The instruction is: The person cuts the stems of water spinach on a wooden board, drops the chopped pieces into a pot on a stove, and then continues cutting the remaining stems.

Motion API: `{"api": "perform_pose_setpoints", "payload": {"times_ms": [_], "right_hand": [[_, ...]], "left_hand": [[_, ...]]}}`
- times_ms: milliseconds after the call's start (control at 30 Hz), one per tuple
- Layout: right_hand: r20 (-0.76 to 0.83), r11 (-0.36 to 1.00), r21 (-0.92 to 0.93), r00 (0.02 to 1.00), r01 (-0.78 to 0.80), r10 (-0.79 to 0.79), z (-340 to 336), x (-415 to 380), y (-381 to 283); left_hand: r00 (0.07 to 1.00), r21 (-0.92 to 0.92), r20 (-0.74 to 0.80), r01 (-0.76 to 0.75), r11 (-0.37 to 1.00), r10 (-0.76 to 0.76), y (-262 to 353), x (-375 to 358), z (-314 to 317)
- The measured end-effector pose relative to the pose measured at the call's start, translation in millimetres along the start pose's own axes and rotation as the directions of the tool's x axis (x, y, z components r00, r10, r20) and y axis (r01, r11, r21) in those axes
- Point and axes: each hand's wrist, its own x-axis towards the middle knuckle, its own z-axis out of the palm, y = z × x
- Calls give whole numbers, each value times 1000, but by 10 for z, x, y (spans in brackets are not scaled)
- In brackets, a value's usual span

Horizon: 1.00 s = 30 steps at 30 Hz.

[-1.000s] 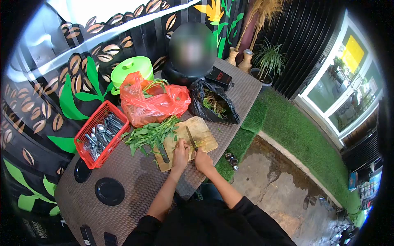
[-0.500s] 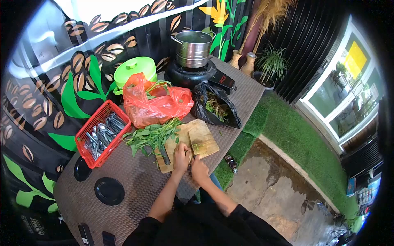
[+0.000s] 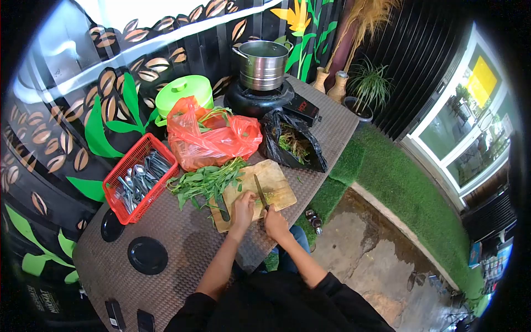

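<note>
My right hand (image 3: 275,223) grips a knife (image 3: 260,188), its blade pointing away from me over the wooden cutting board (image 3: 279,180). Left of the blade, my left hand (image 3: 242,211) is closed with its fingertips low on the board, pinching what looks like green stems (image 3: 257,202), mostly hidden by the fingers. Small cut green bits lie by the blade. A pile of leafy greens (image 3: 202,185) spreads over the board's left side and onto the table. The board's dark handle slot shows beside my left wrist.
Behind the board are a red plastic bag (image 3: 213,144) and a black bag (image 3: 296,146) of plant scraps. A steel pot (image 3: 264,69) stands on a stove (image 3: 251,99), near a green lidded container (image 3: 182,97). A red cutlery basket (image 3: 135,191) and black plates (image 3: 147,256) are left.
The knife blade has turned and now shows clearly on the board, where it was hard to make out before. My right hand has shifted slightly right, away from my left hand.
</note>
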Motion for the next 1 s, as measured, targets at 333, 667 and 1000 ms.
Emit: {"api": "perform_pose_setpoints", "payload": {"times_ms": [333,667,1000], "right_hand": [[19,999,-23,1000,-24,25,7,-205,-92],[-25,991,-106,996,86,-89,-54,-3,-95],[-32,999,-23,998,44,-45,101,43,-16]], "left_hand": [[997,246,-39,-50,968,61,-160,-21,-34],[986,254,-28,-155,955,167,-15,-176,-31],[994,169,-61,-85,982,96,-28,-103,-35]]}}
